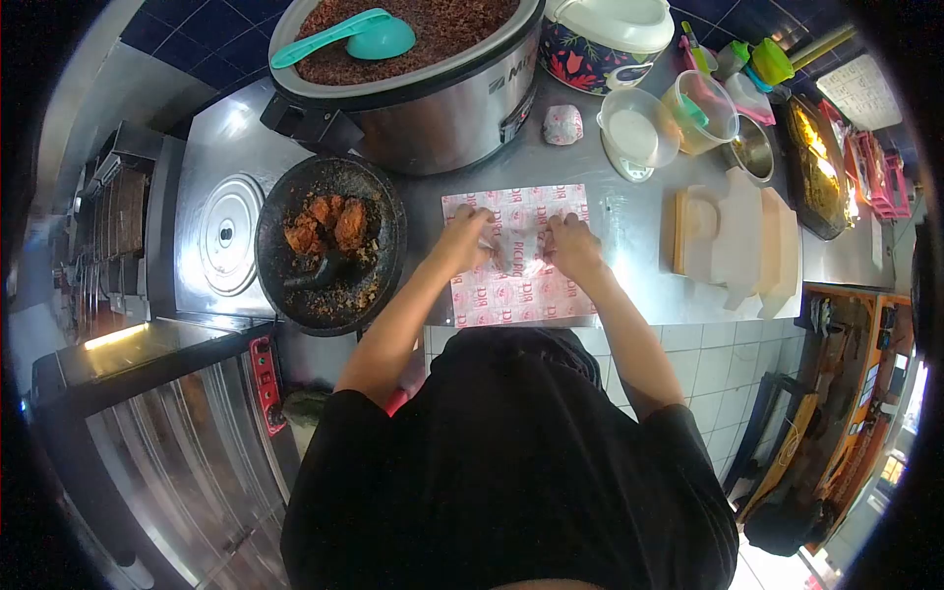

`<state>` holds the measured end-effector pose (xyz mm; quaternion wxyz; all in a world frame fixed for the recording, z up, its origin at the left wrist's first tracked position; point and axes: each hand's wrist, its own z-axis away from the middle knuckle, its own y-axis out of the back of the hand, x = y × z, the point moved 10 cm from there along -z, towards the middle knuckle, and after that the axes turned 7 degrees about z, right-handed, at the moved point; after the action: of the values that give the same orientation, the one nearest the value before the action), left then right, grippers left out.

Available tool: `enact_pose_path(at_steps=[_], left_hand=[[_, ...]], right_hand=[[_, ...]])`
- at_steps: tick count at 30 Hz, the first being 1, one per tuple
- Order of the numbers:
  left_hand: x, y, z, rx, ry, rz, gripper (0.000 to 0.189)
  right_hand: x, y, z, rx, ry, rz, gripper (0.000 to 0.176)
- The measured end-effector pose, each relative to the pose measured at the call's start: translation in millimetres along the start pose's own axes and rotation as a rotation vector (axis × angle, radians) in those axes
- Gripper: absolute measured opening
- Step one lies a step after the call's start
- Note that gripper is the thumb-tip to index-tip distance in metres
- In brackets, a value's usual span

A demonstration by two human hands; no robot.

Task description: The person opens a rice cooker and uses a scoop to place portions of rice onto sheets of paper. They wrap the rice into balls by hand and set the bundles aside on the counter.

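Sheets of red-and-white printed paper (479,300) lie on the steel counter in front of me. On them sits a paper-wrapped bundle (518,246) with the same print. My left hand (470,239) closes on the bundle's left side, fingers bent. At its right side my right hand (573,244) grips it with curled fingers. What is inside the paper is hidden. Behind the sheets rests another wrapped bundle (563,126).
A black pan (385,265) with browned pieces stands left. Behind it is a large steel cooker (433,128) holding a teal scoop (382,39). Plastic tubs (629,136), a steel bowl (752,147) and cardboard boxes (777,251) are on the right.
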<state>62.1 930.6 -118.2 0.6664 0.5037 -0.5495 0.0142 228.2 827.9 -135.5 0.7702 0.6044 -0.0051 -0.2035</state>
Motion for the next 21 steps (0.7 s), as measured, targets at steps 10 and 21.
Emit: enact_pose_path(at_steps=[10, 21], left_hand=[[-4.8, -23.2, 6.8, -0.176, 0.021, -0.033, 0.024], [34.8, -26.2, 70.8, 0.152, -0.241, -0.277, 0.030]], right_hand=[[-16.0, 1.2, 11.4, 0.109, 0.053, 0.119, 0.018], [-23.8, -7.7, 62.3, 0.544, 0.294, 0.080, 0.016]])
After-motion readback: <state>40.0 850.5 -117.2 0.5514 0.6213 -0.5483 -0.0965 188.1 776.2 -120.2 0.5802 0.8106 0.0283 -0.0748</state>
